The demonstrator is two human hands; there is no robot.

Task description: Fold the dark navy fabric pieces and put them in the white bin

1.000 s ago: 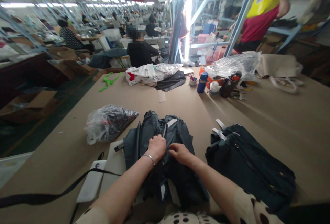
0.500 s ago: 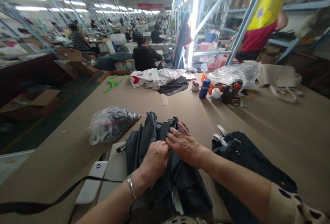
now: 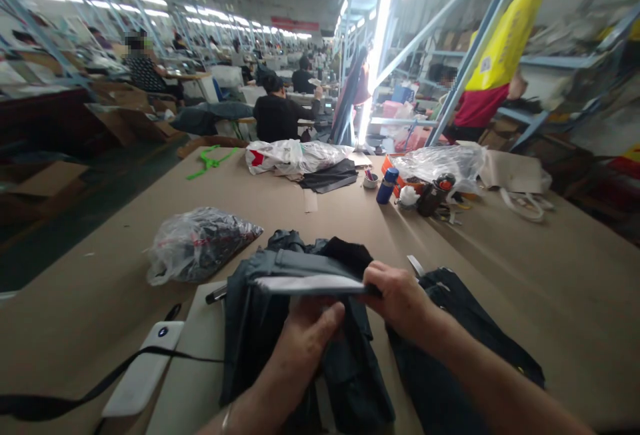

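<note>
A dark blue-grey garment (image 3: 250, 328) lies bunched in front of me, with one part lifted into a level fold that shows a whitish strip (image 3: 315, 283) along its near edge. My right hand (image 3: 400, 291) is closed on the right end of this fold. Just below it, my left hand (image 3: 313, 335) grips the cloth from underneath, thumb towards the right and fingers partly hidden and blurred. Another dark garment (image 3: 460, 341) with white tabs lies folded to the right, partly behind my right forearm.
On the left are a clear plastic bag (image 3: 200, 241) of dark stuff, a white power bank (image 3: 145, 368) and a black strap (image 3: 65, 405). Farther back stand a blue bottle (image 3: 387, 187), a dark bottle (image 3: 435, 196) and a white plastic bag (image 3: 295, 157). Several people sit beyond the table.
Part of the garment has been raised and turned, bringing the whitish strip into view. My right hand has gone from lying spread on the cloth to gripping its edge; my left has moved lower.
</note>
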